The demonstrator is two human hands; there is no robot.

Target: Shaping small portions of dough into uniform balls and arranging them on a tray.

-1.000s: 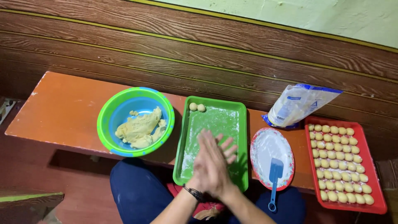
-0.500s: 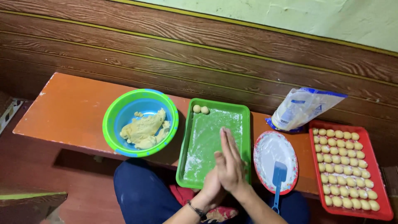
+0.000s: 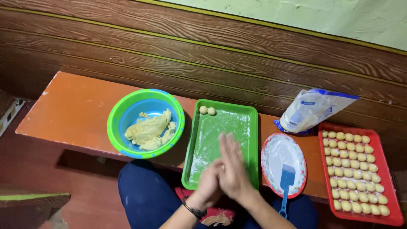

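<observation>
My left hand [image 3: 208, 183] and my right hand [image 3: 232, 168] are pressed palm to palm over the near end of a floured green tray [image 3: 252, 127]. The right palm lies on top with its fingers straight. Anything between the palms is hidden. A dark band circles my left wrist. Two small dough balls [image 3: 207, 110] sit at the tray's far edge. To the left stands a green and blue bowl [image 3: 117, 113] with a lump of yellow dough [image 3: 148, 129] in it.
The things stand on an orange bench [image 3: 68, 110] against a wooden wall. Right of the tray lie a flour-covered plate [image 3: 277, 152] with a blue spatula [image 3: 286, 182], a red tray [image 3: 392, 186] filled with several rows of dough balls, and a plastic flour bag [image 3: 311, 110].
My pressed hands have slid against each other, the right palm moving across the left. The view has drifted slightly, so the bench sits lower and further right in the frame.
</observation>
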